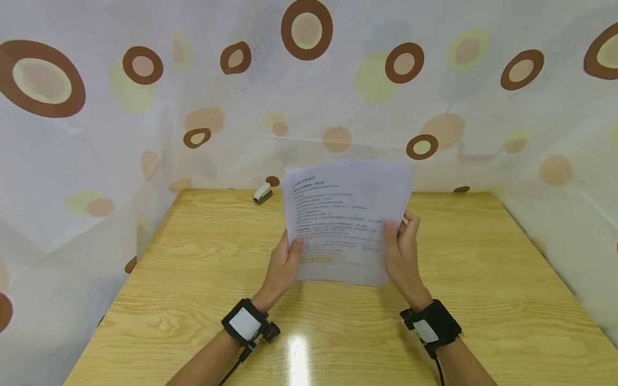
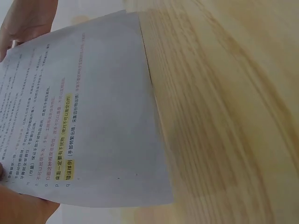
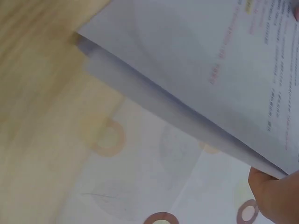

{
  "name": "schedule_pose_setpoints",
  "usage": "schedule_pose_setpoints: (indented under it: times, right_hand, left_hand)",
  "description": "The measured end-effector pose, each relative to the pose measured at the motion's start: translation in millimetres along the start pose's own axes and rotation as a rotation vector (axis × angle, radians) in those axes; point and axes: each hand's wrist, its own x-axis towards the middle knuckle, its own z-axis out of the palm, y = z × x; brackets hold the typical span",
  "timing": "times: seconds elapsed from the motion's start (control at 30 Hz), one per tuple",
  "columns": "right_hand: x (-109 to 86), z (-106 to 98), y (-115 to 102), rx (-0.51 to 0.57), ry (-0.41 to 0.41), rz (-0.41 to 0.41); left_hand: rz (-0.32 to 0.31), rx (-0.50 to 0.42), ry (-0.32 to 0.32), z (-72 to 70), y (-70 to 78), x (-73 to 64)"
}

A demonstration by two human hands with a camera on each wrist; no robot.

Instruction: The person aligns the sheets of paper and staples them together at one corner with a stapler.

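Several printed sheets of paper (image 1: 345, 225) are held up together over the table, tilted toward the head camera. The left hand (image 1: 285, 262) grips their left edge, thumb on the front and fingers hidden behind. On the opposite edge, the right hand (image 1: 403, 254) grips the sheets the same way, with some fingers showing past the edge. Lines of text and yellow highlights mark the front sheet (image 2: 112, 116) in the left wrist view. The right wrist view shows a gap between the front sheet (image 3: 177, 56) and a sheet (image 3: 159, 109) behind it.
A small white and grey stapler (image 1: 263, 193) sits at the back of the wooden table (image 1: 193, 279), left of the sheets. A patterned cloth (image 1: 338, 107) with brown rings hangs behind the table and along both sides. Cables run from both wrist cameras.
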Motion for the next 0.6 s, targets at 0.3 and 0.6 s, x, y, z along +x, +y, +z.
schedule_pose_setpoints:
  times: [0.3, 0.6]
  right_hand:
    - [6.6, 1.1, -11.9, -0.017, 0.010, -0.057]
    - [-8.2, 2.1, -1.1, -0.050, -0.009, 0.088]
  left_hand:
    - [-0.037, -0.064, -0.004, -5.0, 39.5, -4.0]
    - [-0.041, -0.092, -0.014, -6.1, 41.9, -4.3]
